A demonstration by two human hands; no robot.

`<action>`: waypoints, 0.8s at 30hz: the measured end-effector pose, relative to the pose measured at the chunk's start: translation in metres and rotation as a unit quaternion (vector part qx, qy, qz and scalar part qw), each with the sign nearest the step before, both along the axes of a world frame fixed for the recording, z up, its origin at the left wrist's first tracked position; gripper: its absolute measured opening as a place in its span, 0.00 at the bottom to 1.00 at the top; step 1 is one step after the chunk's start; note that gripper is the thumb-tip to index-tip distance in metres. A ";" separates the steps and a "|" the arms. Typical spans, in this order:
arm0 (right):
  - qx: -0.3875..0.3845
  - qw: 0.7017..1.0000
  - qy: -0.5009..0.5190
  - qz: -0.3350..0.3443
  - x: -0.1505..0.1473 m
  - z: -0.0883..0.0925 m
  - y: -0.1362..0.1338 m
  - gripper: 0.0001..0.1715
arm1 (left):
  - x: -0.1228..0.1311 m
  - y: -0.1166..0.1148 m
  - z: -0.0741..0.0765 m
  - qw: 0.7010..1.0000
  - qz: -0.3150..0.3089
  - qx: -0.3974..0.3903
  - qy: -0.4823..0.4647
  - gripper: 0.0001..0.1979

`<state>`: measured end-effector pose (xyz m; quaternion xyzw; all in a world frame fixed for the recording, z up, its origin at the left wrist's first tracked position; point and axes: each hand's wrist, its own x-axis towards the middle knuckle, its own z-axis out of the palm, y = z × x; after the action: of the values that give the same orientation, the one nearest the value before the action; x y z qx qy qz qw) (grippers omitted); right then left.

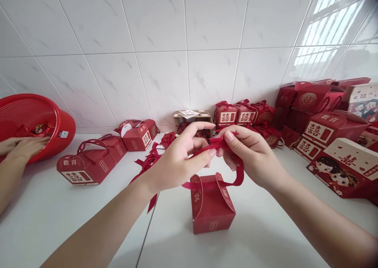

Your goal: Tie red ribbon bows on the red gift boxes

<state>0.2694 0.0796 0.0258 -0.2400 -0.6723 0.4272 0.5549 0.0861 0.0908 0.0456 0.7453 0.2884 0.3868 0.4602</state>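
A small red box (pixel 213 209) with folded top flaps stands upright on the white table, below my hands. A red ribbon (pixel 239 175) passes through its top and loops up on both sides. My left hand (pixel 184 157) pinches the ribbon between thumb and fingers above the box. Close beside it, my right hand (pixel 246 149) grips the ribbon too, thumb pressed on a fold of it. The fingers partly hide where the ribbon strands meet.
Loose red ribbons (pixel 149 159) lie left of my hands. Red gift boxes (pixel 94 161) stand at left, with bow-tied boxes (pixel 236 114) by the wall and stacked boxes (pixel 330 130) at right. Another person's hands (pixel 26 146) reach into a red basket (pixel 66 120).
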 end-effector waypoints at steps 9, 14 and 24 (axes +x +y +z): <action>0.458 0.826 -0.298 -0.139 0.026 -0.008 0.001 0.17 | -0.008 0.004 -0.015 0.971 0.016 -0.180 -0.155 0.08; 0.486 0.791 -0.322 -0.185 0.023 -0.012 -0.002 0.16 | -0.010 0.002 -0.013 0.957 -0.040 -0.223 -0.179 0.08; 0.366 0.841 -0.234 -0.323 0.040 -0.024 -0.015 0.11 | -0.034 -0.007 -0.017 0.934 0.237 0.266 0.030 0.14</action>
<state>0.3092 0.0650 0.0019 -0.3156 -0.7740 -0.1219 0.5353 0.0525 0.0835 0.0283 0.7614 0.3573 0.5248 0.1315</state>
